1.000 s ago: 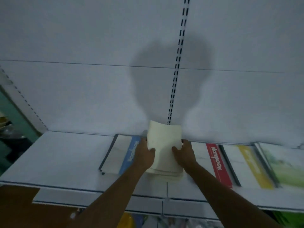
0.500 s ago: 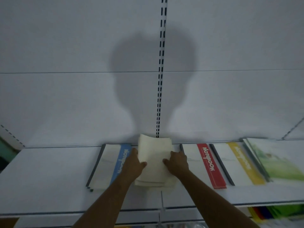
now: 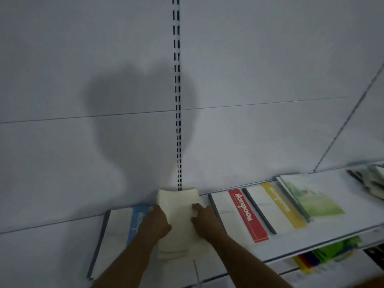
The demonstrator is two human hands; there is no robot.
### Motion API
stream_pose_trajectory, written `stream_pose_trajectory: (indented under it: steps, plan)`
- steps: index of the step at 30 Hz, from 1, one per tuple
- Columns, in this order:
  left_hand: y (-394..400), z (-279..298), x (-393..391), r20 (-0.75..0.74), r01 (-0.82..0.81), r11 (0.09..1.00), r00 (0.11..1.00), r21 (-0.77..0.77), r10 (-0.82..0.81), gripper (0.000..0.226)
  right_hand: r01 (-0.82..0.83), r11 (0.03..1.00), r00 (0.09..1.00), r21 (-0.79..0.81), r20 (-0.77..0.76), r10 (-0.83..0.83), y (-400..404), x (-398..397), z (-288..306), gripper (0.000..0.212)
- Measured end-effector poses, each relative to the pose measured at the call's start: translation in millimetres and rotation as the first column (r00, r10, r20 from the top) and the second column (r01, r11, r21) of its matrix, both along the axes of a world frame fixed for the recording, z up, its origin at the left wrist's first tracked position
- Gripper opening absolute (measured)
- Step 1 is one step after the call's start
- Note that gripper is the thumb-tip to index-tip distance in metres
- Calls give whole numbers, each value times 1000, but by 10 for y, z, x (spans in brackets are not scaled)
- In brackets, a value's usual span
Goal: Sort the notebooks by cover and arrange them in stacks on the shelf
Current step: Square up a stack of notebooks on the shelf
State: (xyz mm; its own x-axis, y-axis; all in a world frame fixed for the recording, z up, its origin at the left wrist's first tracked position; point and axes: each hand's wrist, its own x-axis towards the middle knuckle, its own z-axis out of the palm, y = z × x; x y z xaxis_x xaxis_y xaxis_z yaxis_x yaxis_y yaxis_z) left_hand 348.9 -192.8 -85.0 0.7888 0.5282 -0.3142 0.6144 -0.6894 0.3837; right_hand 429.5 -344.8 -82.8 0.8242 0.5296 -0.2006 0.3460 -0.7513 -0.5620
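A stack of cream notebooks (image 3: 178,221) lies flat on the white shelf (image 3: 52,246), its far end close to the back panel (image 3: 270,69) just under the slotted upright (image 3: 177,90). The left hand (image 3: 156,223) holds the stack's left edge, thumb on top, the rest of its fingers hidden under or beside the stack. The right hand (image 3: 204,222) rests on the stack's right side with its fingers (image 3: 196,206) laid fairly straight across the top cover, pressing rather than curling round it. Just left of the stack, partly under the left forearm, lies a blue-striped notebook (image 3: 120,231). To the right, in a row along the shelf, lie a red-striped notebook (image 3: 239,213), then a yellow-striped notebook (image 3: 274,202), then a green-covered notebook (image 3: 311,196), each overlapping or touching its neighbour. Further right is a blurred pile of notebooks (image 3: 372,181). A head-shaped shadow (image 3: 135,113) falls on the back panel. Below the shelf edge, coloured items (image 3: 324,256) show on a lower level, too blurred to name.
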Motion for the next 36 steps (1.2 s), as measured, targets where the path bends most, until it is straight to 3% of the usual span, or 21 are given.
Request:
stream_pose_trajectory:
  steps: [3, 5, 9, 12, 16, 20, 24, 30, 33, 36]
  plan:
    - [40, 57, 82, -134, 55, 998, 990, 26, -51, 42, 22, 1000, 1000, -17, -2, -22, -11, -46, 53, 49]
    - [67, 116, 123, -272, 84, 996, 959, 16, -76, 42, 84, 996, 996, 41, 23, -85, -98, -42, 121, 50]
    - [-4, 465, 360, -169, 23, 980, 986, 197, 10, 83, 239, 957, 961, 166, 98, -257, -701, 30, 278, 47]
    - [-602, 846, 606, 18, 56, 951, 998, 306, -65, 74, 435, 887, 890, 157, 73, -450, -1446, 137, 282, 42]
    - [-1872, 962, 945, 86, 448, 889, 886, 99, -456, 49, 641, 754, 756, 141, 48, -652, -2559, 160, 285, 39]
    - [-3211, 1085, 1095, 160, 679, 731, 731, -65, -664, 42, 765, 629, 625, 141, 78, -777, -3700, 100, 427, 28]
    - [-4427, 1228, 1248, 224, 750, 651, 659, -121, -718, 32, 845, 501, 490, 187, 106, -865, -4858, -13, 614, 14]
    - [-5848, 1283, 1414, 307, 811, 567, 581, -144, -754, 22, 922, 302, 298, 242, 52, -953, -6350, -116, 813, 20]
    - [-6359, 1183, 1502, 334, 802, 566, 595, -190, -731, 16, 936, 285, 283, 207, 40, -958, -6898, -74, 809, 20]
    - [-6751, 1122, 1604, 339, 790, 575, 612, -214, -715, 25, 947, 276, 277, 163, 18, -961, -7284, 20, 807, 22]
